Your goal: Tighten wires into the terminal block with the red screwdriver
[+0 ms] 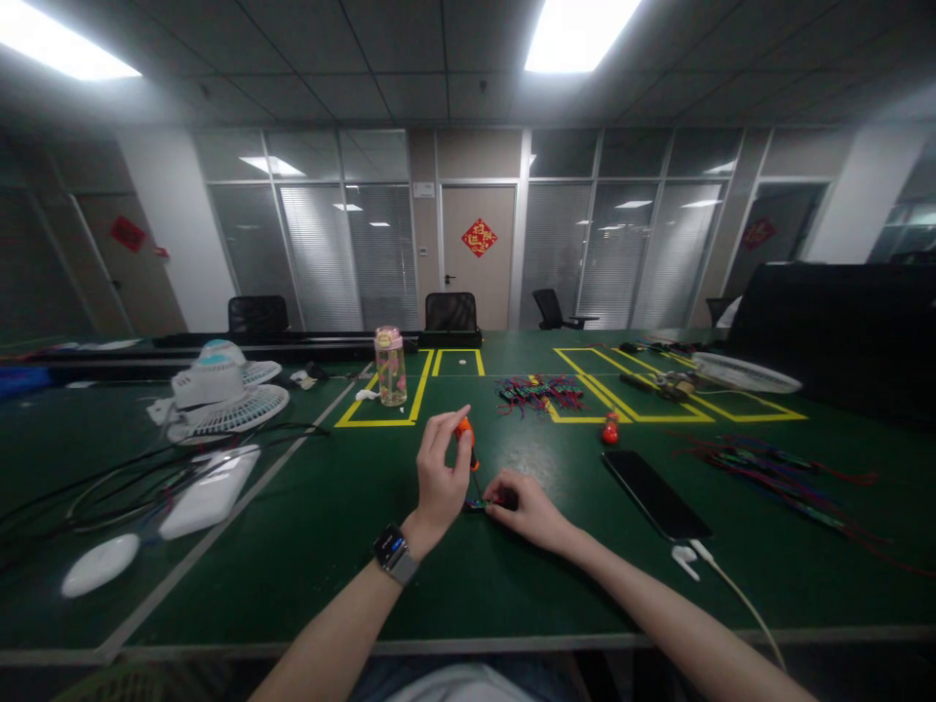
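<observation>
Upright in my left hand (441, 466) is a screwdriver (465, 431) with an orange and black handle. Its thin shaft points down at a small circuit board (477, 506) on the green table. My right hand (518, 502) rests on the table with its fingers closed on the right part of that board, hiding some of it. Farther off lies a pile of small boards with red and blue wires (541, 393). A red and orange object (610, 429), perhaps another screwdriver, stands right of my hands.
A black phone (654, 493) on a white cable lies at right, near an earbud (685, 561) and more wired boards (790, 483). White fans (230, 395), a power bank (210, 490) and a computer mouse (100, 565) occupy the left. A pink-lidded bottle (390, 368) stands ahead.
</observation>
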